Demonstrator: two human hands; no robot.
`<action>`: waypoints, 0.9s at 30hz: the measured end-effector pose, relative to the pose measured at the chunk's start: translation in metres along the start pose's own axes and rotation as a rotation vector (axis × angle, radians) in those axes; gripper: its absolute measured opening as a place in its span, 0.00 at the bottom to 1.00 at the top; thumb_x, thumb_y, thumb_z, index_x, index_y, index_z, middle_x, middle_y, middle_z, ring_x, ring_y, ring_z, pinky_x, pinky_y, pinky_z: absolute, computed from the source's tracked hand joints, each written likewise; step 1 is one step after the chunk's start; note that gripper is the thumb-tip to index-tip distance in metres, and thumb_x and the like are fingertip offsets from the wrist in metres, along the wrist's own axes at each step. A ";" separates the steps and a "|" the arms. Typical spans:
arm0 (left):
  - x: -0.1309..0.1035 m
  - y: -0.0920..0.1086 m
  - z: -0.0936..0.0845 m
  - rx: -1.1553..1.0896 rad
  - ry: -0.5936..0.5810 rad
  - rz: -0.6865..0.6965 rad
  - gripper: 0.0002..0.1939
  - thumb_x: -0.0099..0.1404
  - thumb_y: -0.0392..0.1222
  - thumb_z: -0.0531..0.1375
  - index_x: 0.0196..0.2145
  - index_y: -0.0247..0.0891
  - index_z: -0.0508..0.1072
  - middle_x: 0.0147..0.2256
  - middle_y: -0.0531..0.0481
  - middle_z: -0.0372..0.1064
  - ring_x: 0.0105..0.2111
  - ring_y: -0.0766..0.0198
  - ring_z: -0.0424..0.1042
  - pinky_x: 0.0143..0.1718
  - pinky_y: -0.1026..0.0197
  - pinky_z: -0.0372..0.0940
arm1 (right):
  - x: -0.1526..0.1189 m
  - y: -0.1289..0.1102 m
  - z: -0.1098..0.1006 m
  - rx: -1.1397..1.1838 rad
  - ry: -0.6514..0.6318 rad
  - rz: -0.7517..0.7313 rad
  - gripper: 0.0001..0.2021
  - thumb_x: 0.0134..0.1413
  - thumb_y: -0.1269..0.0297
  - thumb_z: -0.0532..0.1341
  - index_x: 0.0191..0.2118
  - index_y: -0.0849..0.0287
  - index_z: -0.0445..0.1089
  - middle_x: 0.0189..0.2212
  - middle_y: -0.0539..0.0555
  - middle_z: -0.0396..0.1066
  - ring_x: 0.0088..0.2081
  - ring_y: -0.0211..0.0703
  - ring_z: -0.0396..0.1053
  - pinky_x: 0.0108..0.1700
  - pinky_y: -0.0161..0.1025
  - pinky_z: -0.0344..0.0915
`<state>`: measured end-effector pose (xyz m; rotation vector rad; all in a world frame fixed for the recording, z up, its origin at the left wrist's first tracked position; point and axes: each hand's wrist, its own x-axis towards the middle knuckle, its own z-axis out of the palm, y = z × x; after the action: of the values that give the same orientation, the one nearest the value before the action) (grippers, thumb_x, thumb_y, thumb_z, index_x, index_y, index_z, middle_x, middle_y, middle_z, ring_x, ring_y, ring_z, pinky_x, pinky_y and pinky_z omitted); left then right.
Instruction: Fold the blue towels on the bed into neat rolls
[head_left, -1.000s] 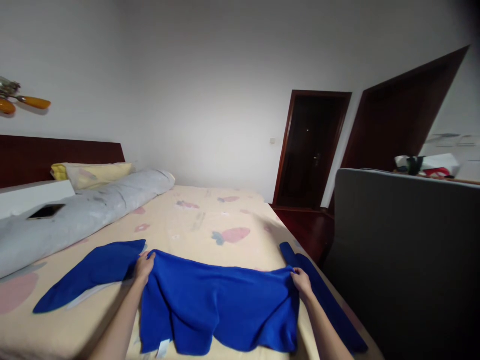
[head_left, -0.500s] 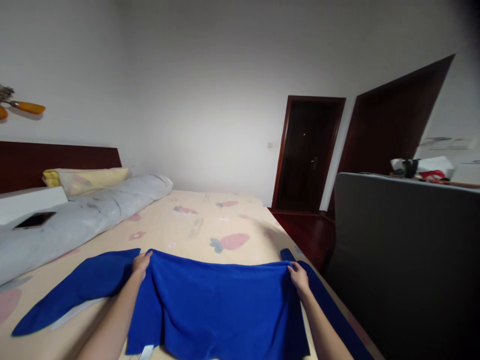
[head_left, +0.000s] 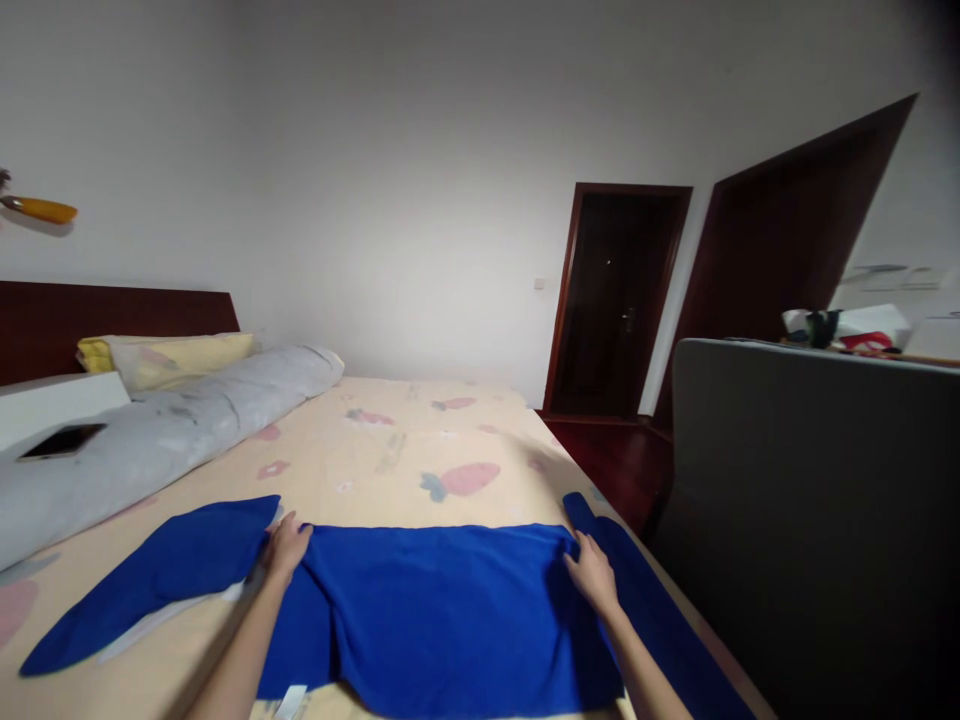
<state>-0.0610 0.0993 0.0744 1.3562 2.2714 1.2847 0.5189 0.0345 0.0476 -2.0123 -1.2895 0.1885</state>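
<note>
On the left I'm seeing a phone (head_left: 64, 441) lying on a grey roll (head_left: 202, 415). Nearer, a blue flap (head_left: 157, 575) is lying beside my left hand (head_left: 286, 546), which is resting, fingers partly spread, at the far left corner of the blue cloth (head_left: 457, 610); I cannot tell whether it's gripping. The cloth is covering the near middle of the bed (head_left: 390, 460). My right hand (head_left: 592, 570) is touching its far right corner, fingers loosely bent, hold unclear. Further right, a blue strip (head_left: 664, 620) is lying.
</note>
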 end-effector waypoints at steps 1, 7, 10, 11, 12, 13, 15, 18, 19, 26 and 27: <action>-0.014 -0.006 -0.003 0.034 -0.023 -0.003 0.20 0.58 0.39 0.60 0.49 0.36 0.71 0.47 0.41 0.74 0.54 0.49 0.68 0.55 0.53 0.61 | -0.013 0.002 0.001 -0.015 -0.006 -0.025 0.25 0.48 0.65 0.57 0.54 0.64 0.66 0.59 0.67 0.62 0.61 0.58 0.61 0.58 0.48 0.60; -0.107 -0.064 -0.029 0.492 0.004 -0.013 0.23 0.63 0.45 0.50 0.51 0.31 0.68 0.51 0.31 0.69 0.54 0.41 0.66 0.54 0.43 0.58 | -0.093 0.056 0.003 -0.031 0.033 -0.141 0.21 0.56 0.57 0.48 0.49 0.61 0.68 0.54 0.65 0.68 0.55 0.56 0.67 0.55 0.49 0.64; -0.136 -0.085 -0.038 0.610 -0.053 0.009 0.24 0.65 0.51 0.47 0.47 0.31 0.70 0.46 0.30 0.72 0.49 0.42 0.70 0.49 0.45 0.60 | -0.119 0.080 -0.003 0.027 0.070 -0.129 0.22 0.57 0.54 0.44 0.45 0.61 0.69 0.46 0.65 0.73 0.49 0.54 0.71 0.54 0.46 0.65; -0.140 -0.087 -0.039 0.611 -0.088 0.032 0.23 0.65 0.51 0.46 0.45 0.31 0.71 0.45 0.31 0.73 0.47 0.43 0.71 0.49 0.46 0.61 | -0.123 0.083 -0.005 0.029 0.075 -0.109 0.22 0.56 0.54 0.44 0.44 0.60 0.69 0.45 0.65 0.74 0.48 0.54 0.71 0.53 0.45 0.66; -0.143 -0.086 -0.040 0.604 -0.121 0.053 0.22 0.66 0.50 0.47 0.43 0.32 0.72 0.45 0.32 0.73 0.46 0.44 0.72 0.49 0.48 0.61 | -0.126 0.082 -0.008 0.025 0.077 -0.089 0.22 0.56 0.54 0.43 0.43 0.60 0.69 0.44 0.65 0.74 0.48 0.54 0.72 0.52 0.45 0.66; -0.144 -0.084 -0.040 0.593 -0.154 0.068 0.20 0.65 0.49 0.47 0.42 0.33 0.72 0.45 0.33 0.74 0.46 0.46 0.73 0.48 0.49 0.62 | -0.128 0.080 -0.011 0.016 0.075 -0.072 0.22 0.57 0.54 0.43 0.43 0.60 0.69 0.43 0.65 0.74 0.47 0.54 0.72 0.51 0.44 0.66; -0.144 -0.077 -0.039 0.570 -0.216 0.078 0.17 0.65 0.47 0.48 0.38 0.36 0.73 0.44 0.35 0.75 0.45 0.46 0.74 0.48 0.50 0.62 | -0.128 0.070 -0.015 -0.016 0.043 -0.031 0.21 0.57 0.53 0.45 0.43 0.60 0.68 0.42 0.66 0.74 0.45 0.54 0.73 0.49 0.44 0.67; -0.141 -0.071 -0.039 0.502 -0.259 0.058 0.14 0.62 0.47 0.50 0.33 0.39 0.73 0.40 0.37 0.77 0.45 0.44 0.74 0.46 0.49 0.64 | -0.123 0.054 -0.021 -0.087 -0.089 0.080 0.18 0.55 0.53 0.50 0.43 0.59 0.67 0.38 0.64 0.75 0.43 0.55 0.74 0.43 0.43 0.68; -0.139 -0.071 -0.039 0.453 -0.248 0.050 0.14 0.61 0.47 0.51 0.33 0.39 0.73 0.40 0.37 0.77 0.44 0.44 0.74 0.45 0.50 0.65 | -0.120 0.051 -0.023 -0.105 -0.139 0.117 0.15 0.54 0.53 0.52 0.40 0.58 0.67 0.36 0.63 0.75 0.41 0.56 0.75 0.41 0.43 0.68; -0.124 -0.105 -0.056 -0.070 -0.018 -0.169 0.19 0.55 0.58 0.55 0.32 0.40 0.73 0.33 0.43 0.78 0.39 0.47 0.76 0.35 0.55 0.71 | -0.104 0.046 -0.036 0.030 -0.118 0.144 0.07 0.46 0.60 0.55 0.22 0.52 0.59 0.22 0.53 0.71 0.30 0.48 0.72 0.33 0.38 0.63; -0.123 -0.110 -0.059 -0.114 -0.006 -0.202 0.20 0.54 0.58 0.55 0.32 0.40 0.73 0.32 0.44 0.78 0.38 0.47 0.76 0.34 0.55 0.71 | -0.102 0.047 -0.037 0.075 -0.102 0.155 0.08 0.46 0.58 0.53 0.21 0.52 0.58 0.20 0.52 0.69 0.28 0.47 0.71 0.31 0.37 0.63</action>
<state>-0.0932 -0.0541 -0.0038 1.0611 2.2270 1.3176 0.5210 -0.0803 0.0181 -2.0610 -1.1697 0.4118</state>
